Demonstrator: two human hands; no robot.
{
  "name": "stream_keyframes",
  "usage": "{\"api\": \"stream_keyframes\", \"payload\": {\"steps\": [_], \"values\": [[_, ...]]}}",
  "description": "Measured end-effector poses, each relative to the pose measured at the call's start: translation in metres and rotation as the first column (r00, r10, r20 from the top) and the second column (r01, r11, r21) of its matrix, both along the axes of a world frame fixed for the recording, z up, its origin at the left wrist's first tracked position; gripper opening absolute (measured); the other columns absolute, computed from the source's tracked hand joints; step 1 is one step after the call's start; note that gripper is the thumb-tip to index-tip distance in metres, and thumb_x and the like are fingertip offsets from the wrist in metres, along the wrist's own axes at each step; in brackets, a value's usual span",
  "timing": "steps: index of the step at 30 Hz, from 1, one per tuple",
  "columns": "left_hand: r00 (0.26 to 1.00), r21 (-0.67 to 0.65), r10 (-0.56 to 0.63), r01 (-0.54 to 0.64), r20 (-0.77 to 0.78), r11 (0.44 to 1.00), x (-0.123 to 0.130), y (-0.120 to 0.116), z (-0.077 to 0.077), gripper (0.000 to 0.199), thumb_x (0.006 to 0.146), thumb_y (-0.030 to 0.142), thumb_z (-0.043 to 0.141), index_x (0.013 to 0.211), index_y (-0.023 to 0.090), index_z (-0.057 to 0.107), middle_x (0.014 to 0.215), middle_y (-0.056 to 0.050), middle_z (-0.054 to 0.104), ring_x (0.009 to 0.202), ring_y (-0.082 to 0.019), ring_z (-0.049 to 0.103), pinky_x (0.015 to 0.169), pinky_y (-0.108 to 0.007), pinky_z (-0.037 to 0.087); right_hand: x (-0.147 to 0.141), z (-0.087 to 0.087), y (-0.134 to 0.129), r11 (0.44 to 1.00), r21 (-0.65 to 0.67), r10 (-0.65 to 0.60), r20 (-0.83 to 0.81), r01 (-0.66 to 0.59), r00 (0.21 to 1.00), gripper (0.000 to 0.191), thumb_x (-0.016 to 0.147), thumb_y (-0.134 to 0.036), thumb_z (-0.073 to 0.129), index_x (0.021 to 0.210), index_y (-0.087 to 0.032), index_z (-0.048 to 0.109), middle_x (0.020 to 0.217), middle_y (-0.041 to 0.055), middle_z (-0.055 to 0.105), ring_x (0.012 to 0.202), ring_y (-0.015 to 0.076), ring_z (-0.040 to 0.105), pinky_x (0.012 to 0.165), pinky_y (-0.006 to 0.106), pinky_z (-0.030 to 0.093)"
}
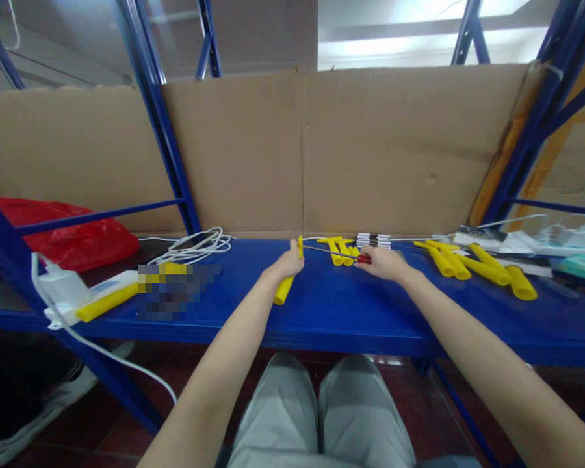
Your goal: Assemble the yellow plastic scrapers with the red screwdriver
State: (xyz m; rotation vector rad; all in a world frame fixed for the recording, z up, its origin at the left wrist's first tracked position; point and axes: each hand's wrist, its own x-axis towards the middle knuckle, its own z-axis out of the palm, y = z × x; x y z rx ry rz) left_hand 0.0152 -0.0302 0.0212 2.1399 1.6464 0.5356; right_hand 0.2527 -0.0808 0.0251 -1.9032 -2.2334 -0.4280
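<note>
Near the shelf's back edge (260,244), the left hand (288,261) clasped a yellow piece (283,291), the right hand (384,263) a screwdriver (364,259) toward it; steadiness seemed needed.

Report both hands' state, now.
Left hand: closed around a yellow T-shaped piece.
Right hand: closed on the red handle of a screwdriver.

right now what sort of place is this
Probably a small workshop or assembly bench, going by the blue metal shelving, the cardboard backing and the screwdriver held among yellow plastic-looking parts.
</note>
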Motion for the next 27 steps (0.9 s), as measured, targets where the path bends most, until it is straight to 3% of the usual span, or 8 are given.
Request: {"api": "stream_keyframes", "payload": {"steps": [6, 15, 19, 22, 27], "values": [[1.0, 0.004, 0.012, -0.012, 0.006, 1.0, -0.0005, 0.0018, -0.0009, 0.056, 0.087, 0.02, 0.04, 0.135, 0.008, 0.014, 0.109, -0.024, 0.06, 0.09, -0.026, 0.063, 0.072, -0.033, 0.047, -0.0008, 0.0017, 0.0009, 0.998, -0.056, 0.035, -0.016, -0.036, 0.999, 0.034, 0.089, -0.041, 0.036, 0.09, -0.018, 0.061, 0.092, 0.0116, 0.068, 0.081, 0.0223, 0.063, 0.062, 0.027, 0.039], [1.0, -0.008, 0.017, -0.017, -0.002, 1.0, 0.001, 0.0005, -0.0002, 0.055, 0.088, 0.021, 0.04, 0.135, 0.01, 0.014, 0.107, -0.022, 0.061, 0.09, -0.025, 0.063, 0.073, -0.032, 0.046, -0.0015, 0.002, -0.0014, 0.999, 0.009, -0.033, -0.021, 0.033, 0.999, 0.024, 0.083, -0.04, 0.05, 0.092, -0.02, 0.058, 0.085, 0.0081, 0.067, 0.077, 0.0214, 0.062, 0.057, 0.026, 0.036], [1.0, -0.013, 0.017, -0.017, 0.008, 1.0, 0.0012, -0.0003, 0.0007, 0.057, 0.088, 0.021, 0.04, 0.136, 0.009, 0.013, 0.107, -0.024, 0.061, 0.09, -0.026, 0.064, 0.074, -0.034, 0.046, -0.0012, 0.0024, -0.0015, 1.0, -0.01, -0.011, -0.02, 0.011, 1.0, 0.035, 0.086, -0.048, 0.041, 0.092, -0.019, 0.059, 0.088, 0.0104, 0.068, 0.081, 0.023, 0.063, 0.059, 0.026, 0.037], [1.0, -0.012, 0.016, -0.016, 0.017, 1.0, 0.0008, -0.0005, 0.001, 0.058, 0.087, 0.021, 0.041, 0.136, 0.008, 0.013, 0.107, -0.024, 0.061, 0.089, -0.026, 0.064, 0.074, -0.034, 0.047, 0.0006, 0.0018, 0.0009, 0.999, -0.025, 0.021, -0.002, -0.021, 1.0, 0.034, 0.09, -0.041, 0.035, 0.089, -0.018, 0.06, 0.096, 0.0111, 0.067, 0.085, 0.0216, 0.062, 0.061, 0.026, 0.037], [1.0, -0.017, 0.023, -0.022, 0.02, 1.0, 0.0007, -0.0017, 0.0018, 0.057, 0.086, 0.021, 0.042, 0.136, 0.009, 0.015, 0.106, -0.022, 0.062, 0.089, -0.024, 0.063, 0.075, -0.033, 0.047, 0.001, 0.0, 0.0029, 0.999, 0.044, 0.006, 0.007, -0.006, 1.0, 0.024, 0.085, -0.04, 0.048, 0.09, -0.018, 0.058, 0.095, 0.0107, 0.066, 0.084, 0.022, 0.062, 0.059, 0.026, 0.036]]}}
